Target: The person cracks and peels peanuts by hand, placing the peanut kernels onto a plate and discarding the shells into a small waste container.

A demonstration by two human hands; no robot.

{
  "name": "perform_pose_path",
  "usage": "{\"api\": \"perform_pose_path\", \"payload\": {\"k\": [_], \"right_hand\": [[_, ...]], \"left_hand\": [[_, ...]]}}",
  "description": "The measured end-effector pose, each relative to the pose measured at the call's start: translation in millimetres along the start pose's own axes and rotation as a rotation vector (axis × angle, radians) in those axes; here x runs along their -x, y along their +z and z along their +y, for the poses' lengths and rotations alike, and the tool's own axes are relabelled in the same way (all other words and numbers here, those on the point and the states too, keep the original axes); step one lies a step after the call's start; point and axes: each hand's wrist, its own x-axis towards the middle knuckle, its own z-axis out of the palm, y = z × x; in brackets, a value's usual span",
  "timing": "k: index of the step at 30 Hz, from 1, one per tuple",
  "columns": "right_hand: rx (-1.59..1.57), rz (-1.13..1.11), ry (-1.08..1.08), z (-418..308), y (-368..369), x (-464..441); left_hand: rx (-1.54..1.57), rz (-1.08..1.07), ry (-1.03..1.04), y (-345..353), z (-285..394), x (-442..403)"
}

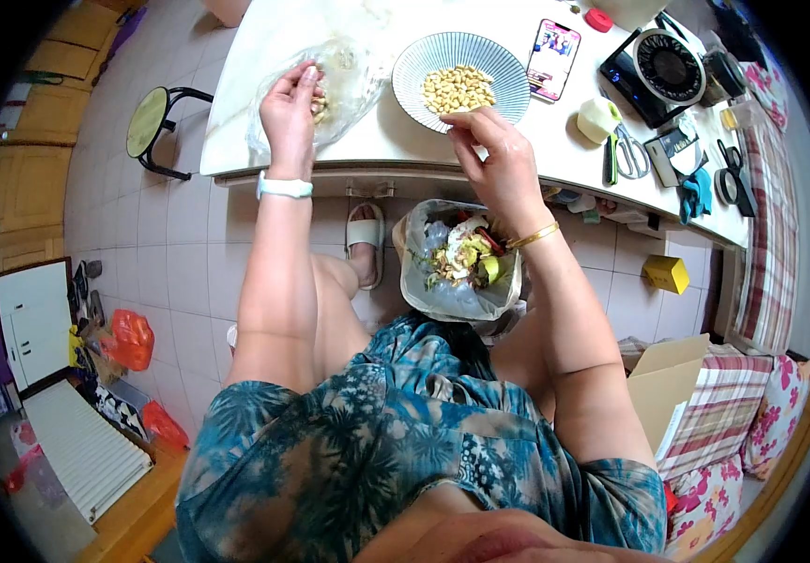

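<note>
My left hand (291, 108) is raised over a clear plastic bag (344, 66), its thumb and fingers pinched together. What is between them is too small to make out. Several light-coloured peanuts (320, 105) show in the bag beside those fingers. A blue-striped bowl (409, 77) holds a heap of pale shelled peanuts (461, 89). At its near rim is my right hand (497, 155), fingers curled and drawn towards the thumb; anything held there is hidden.
Below the table edge stands a lined waste bin (414, 272) with peels and scraps. On the white table (245, 122) are a phone (553, 61), a partly peeled fruit (597, 120), a peeler (611, 161), scissors (632, 155) and a black cooker (635, 84). A stool (147, 122) stands left.
</note>
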Motion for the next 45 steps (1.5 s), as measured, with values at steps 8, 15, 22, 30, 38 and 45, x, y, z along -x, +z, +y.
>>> {"api": "perform_pose_path", "payload": {"k": [8,15,22,30,38,45], "right_hand": [[-0.356,0.116,0.175,3,7,-3],[-0.426,0.135,0.196,10,2,-6],[-0.637,0.220,0.400,21,-7,-6],[-0.447,0.336,0.366,32,-16,-5],[-0.153,0.459,0.267,45,-29,-4],[-0.060,0.402,0.238,47,-29,-4]], "left_hand": [[0.426,-0.380,-0.265,53,16,71],[0.143,-0.428,-0.129,85,5,86],[0.310,-0.408,-0.259,111,3,90],[0.225,-0.376,-0.239,149,-3,95],[0.092,-0.479,-0.193,177,-11,97],[0.086,-0.509,-0.038,184,-16,99]]}}
